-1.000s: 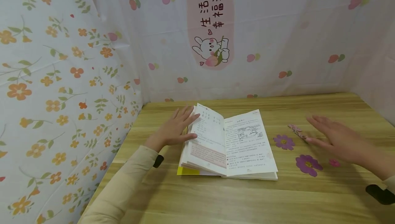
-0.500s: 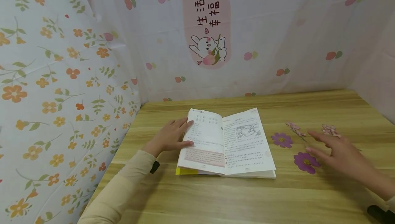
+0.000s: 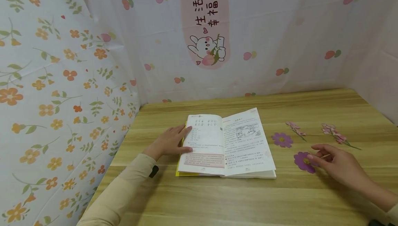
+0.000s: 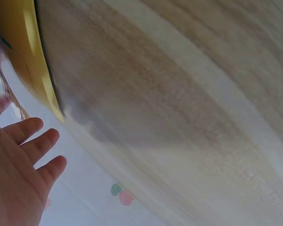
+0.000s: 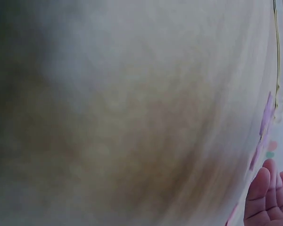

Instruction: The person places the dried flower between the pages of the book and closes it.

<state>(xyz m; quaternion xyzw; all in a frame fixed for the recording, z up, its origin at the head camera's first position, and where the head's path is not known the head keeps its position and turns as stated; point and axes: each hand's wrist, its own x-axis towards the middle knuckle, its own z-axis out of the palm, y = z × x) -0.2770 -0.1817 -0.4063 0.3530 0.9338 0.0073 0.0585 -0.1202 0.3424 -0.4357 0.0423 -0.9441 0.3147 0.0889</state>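
Observation:
An open book (image 3: 248,143) lies on the wooden table with printed pages showing. At its left edge rests my left hand (image 3: 168,142), thumb and fingertips on the page margin. The left wrist view shows those fingers spread beside the yellow cover (image 4: 26,52). My right hand (image 3: 342,165) is at the large purple flower (image 3: 301,162), its thumb overlapping the right petals and its index finger extended above, with a gap between them. In the right wrist view that hand's fingers (image 5: 270,188) show loosely bent, low at the right edge.
A smaller purple flower (image 3: 282,140) lies between the book and two pink flower sprigs, a short one (image 3: 296,130) and a longer one (image 3: 335,133). Behind the table hangs a patterned curtain (image 3: 267,29); a floral one (image 3: 62,115) stands along the left.
The book's raised left page has come down flat, and my left hand has lowered with it. My right hand has moved from beside the pink sprigs toward me, to the large purple flower.

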